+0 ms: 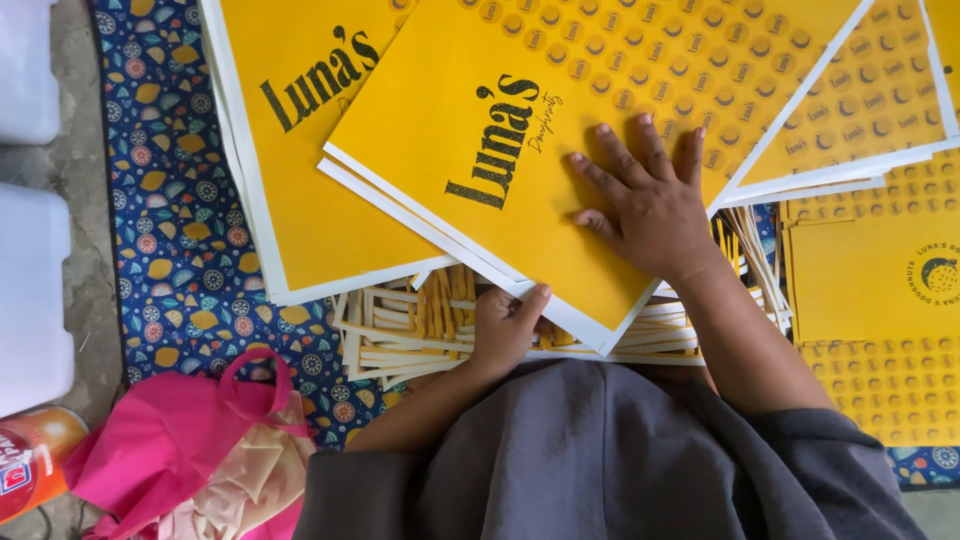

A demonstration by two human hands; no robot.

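Observation:
A stack of large yellow printed cardboard sheets (560, 130) with white edges lies in front of me, tilted. My right hand (648, 200) presses flat on the top sheet, fingers spread. My left hand (505, 325) grips the near edge of that stack, thumb on top and fingers under it. Beneath the stack lies a heap of cut yellow-and-white card strips (410, 325). A second stack of yellow sheets (310, 180) lies to the left, partly under the first.
A blue patterned mat (175, 230) covers the floor. A pink bag (175, 440) lies at lower left, beside an orange bottle (30, 460). White plastic containers (30, 290) stand at the left edge. More yellow sheets (880, 300) lie at the right.

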